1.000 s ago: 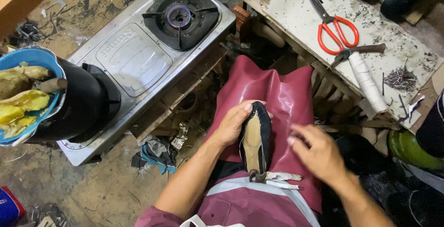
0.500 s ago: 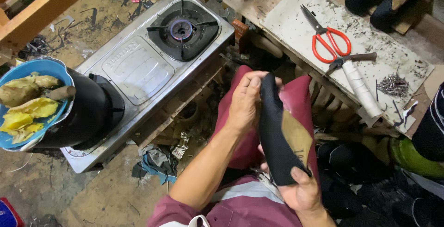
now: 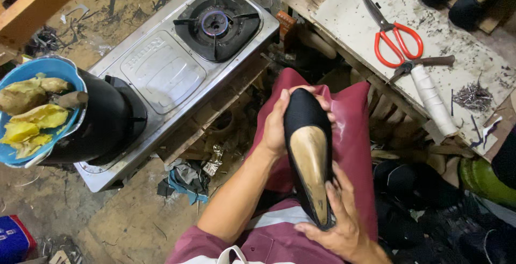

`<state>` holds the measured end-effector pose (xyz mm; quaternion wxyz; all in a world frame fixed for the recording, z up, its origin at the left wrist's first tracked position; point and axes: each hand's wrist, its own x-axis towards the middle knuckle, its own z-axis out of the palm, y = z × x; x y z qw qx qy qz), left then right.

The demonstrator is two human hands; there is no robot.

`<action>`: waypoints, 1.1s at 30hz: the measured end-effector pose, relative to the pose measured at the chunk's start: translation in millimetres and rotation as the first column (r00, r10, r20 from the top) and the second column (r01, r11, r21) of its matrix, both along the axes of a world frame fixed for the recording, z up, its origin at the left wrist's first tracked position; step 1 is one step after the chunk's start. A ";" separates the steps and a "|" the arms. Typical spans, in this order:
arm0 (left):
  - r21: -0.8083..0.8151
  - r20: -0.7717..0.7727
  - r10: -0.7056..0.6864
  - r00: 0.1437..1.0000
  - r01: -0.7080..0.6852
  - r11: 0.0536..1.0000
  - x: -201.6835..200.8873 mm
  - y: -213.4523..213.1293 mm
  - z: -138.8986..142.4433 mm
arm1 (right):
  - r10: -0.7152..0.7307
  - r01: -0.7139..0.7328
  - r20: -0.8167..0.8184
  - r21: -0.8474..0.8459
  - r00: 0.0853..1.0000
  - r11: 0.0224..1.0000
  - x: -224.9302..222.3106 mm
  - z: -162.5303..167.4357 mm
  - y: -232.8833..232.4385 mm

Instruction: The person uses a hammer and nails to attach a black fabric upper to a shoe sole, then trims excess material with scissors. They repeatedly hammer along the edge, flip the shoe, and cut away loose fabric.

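A black shoe with a tan sole lies sole-up along my lap, over a maroon apron. My left hand wraps around its rounded toe end, fingers curling over the far side. My right hand grips the heel end near my waist, thumb along the sole's right edge. Both hands hold the shoe together.
A steel gas stove stands to the left, a black pot on it beside a blue bowl of yellow peelings. On the white bench at right lie red scissors, pliers, a white roll and nails.
The shoe was turned from lying on my lap to its side, then sole-up. My right hand shifted from beside the shoe down to its heel end; my left stayed at the toe.
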<state>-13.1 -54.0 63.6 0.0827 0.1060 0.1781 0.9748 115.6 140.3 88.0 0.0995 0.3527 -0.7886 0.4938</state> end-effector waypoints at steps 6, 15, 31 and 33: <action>0.021 0.404 -0.182 0.896 0.190 0.982 25.8 17.2 -32.4 | 0.091 -0.011 -0.461 0.174 0.883 0.985 -28.0 17.9 26.2; -0.730 -0.221 -0.165 0.961 -0.051 0.681 83.0 -7.7 17.7 | -0.070 0.019 0.472 0.113 0.879 0.993 -54.3 66.3 22.7; -0.971 -0.181 -0.286 0.941 -0.126 0.201 90.1 -6.2 83.8 | -0.003 -0.102 0.543 0.163 0.840 0.981 -57.0 81.8 36.4; -0.980 -0.162 -0.307 0.938 -0.116 0.161 88.8 -4.2 88.2 | 0.019 -0.112 0.514 0.150 0.857 0.982 -55.6 85.9 34.3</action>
